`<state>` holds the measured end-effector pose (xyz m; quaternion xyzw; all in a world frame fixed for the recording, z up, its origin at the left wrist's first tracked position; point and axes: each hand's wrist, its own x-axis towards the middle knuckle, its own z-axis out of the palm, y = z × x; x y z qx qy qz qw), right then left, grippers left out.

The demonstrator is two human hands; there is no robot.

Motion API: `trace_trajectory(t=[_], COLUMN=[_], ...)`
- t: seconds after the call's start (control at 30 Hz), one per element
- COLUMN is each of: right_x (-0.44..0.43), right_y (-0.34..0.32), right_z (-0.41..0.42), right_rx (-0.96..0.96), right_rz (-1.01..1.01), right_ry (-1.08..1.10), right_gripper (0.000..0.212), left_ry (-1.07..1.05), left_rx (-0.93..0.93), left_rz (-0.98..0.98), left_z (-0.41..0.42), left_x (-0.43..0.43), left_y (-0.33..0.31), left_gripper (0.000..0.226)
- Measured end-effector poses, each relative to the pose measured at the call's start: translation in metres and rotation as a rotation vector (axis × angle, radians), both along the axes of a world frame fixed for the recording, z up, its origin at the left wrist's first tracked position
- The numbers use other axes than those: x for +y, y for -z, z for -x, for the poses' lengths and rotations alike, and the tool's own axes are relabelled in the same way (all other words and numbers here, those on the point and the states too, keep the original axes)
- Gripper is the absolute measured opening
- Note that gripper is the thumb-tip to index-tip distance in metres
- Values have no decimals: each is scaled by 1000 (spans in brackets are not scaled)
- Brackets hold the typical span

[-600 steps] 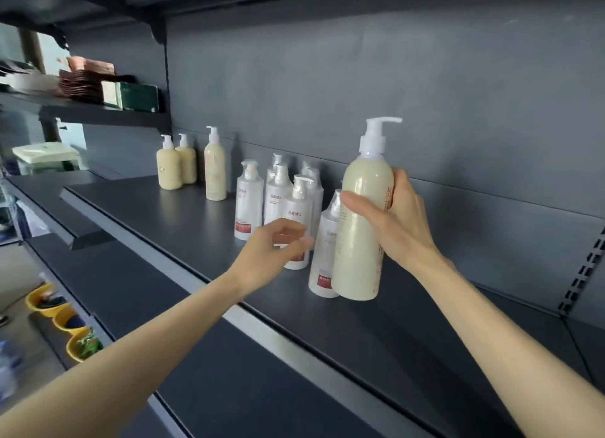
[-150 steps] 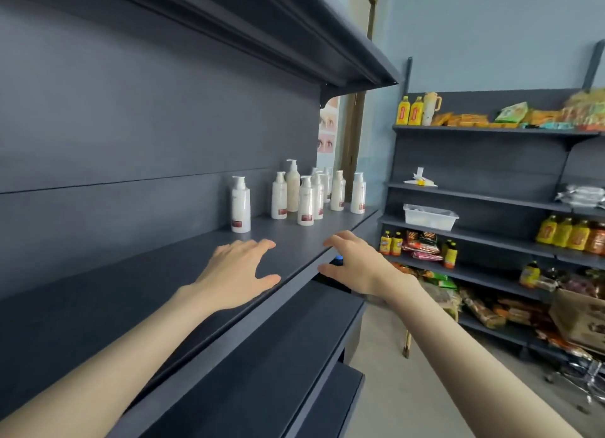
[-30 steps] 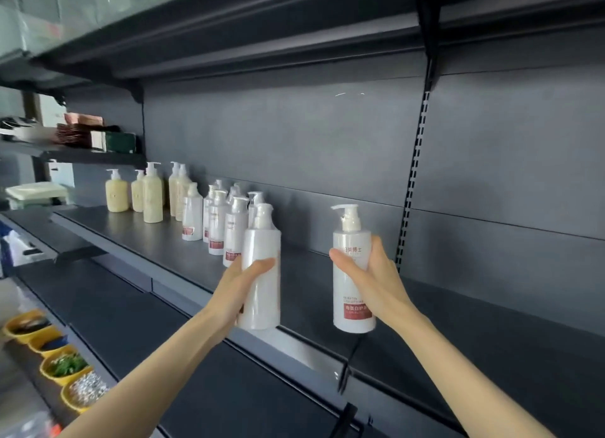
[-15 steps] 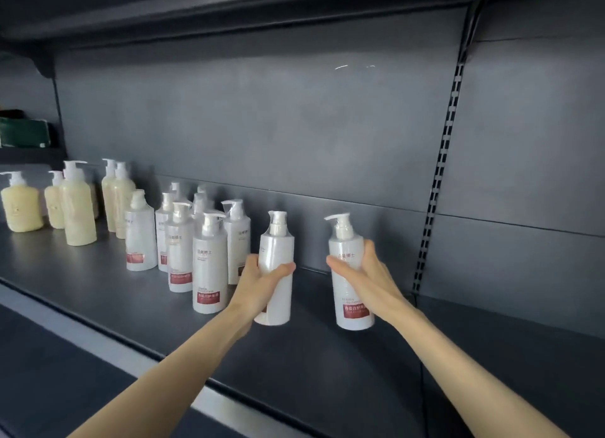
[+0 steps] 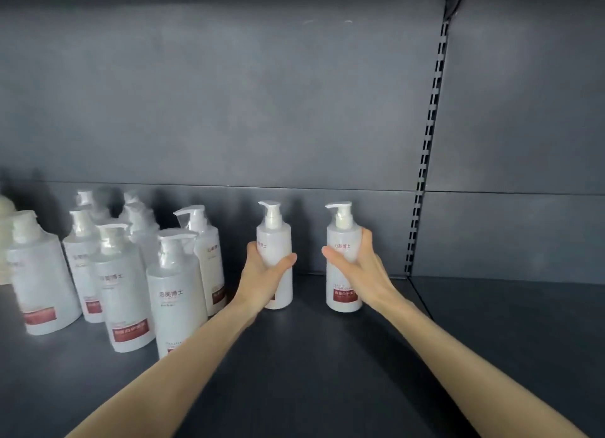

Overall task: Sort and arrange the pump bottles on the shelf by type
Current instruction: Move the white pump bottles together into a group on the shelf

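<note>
- Pump bottles [image 5: 124, 290]: white cylindrical plastic, red label bands, film-wrapped pump heads; grouped upright at the left of the matte dark shelf [image 5: 327, 356].
- Left bottle [image 5: 276, 238] is gripped round mid-body by the left hand [image 5: 262, 274], fingers wrapped.
- Right bottle [image 5: 343, 293] is gripped likewise by the right hand [image 5: 357, 267].
- Both are held upright, near each other but apart, close to the back panel [image 5: 262, 110].
- Slotted metal upright [image 5: 425, 149] is seen further right.

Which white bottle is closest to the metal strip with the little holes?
The white bottle that the right hand grips. It is farthest right, nearest the slotted strip; all the others are further left.
</note>
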<state>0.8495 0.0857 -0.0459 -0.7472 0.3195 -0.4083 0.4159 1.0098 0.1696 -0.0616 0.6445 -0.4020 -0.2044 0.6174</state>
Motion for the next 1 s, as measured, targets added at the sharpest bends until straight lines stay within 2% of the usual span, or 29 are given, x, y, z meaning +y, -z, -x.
trace_trajectory(t=[0.27, 0.43, 0.6, 0.8, 1.0], right_x=[5, 13, 21, 29, 35], right_y=[11, 8, 1, -10, -11], right_z=[0, -2, 1, 13, 42], right_rx=[3, 42, 109, 252, 500], right_rz=[-15, -18, -25, -26, 58], right_ry=[18, 49, 81, 86, 127], right_gripper=[58, 61, 65, 66, 58], left_ry=[35, -139, -96, -40, -10], left_rx=[-8, -183, -177, -158, -246], left_rz=[46, -90, -82, -61, -114], left_z=[-6, -6, -9, -4, 11], left_x=[-19, -18, -16, -7, 25], left_y=[13, 16, 13, 9, 9], left_gripper=[61, 74, 80, 73, 67])
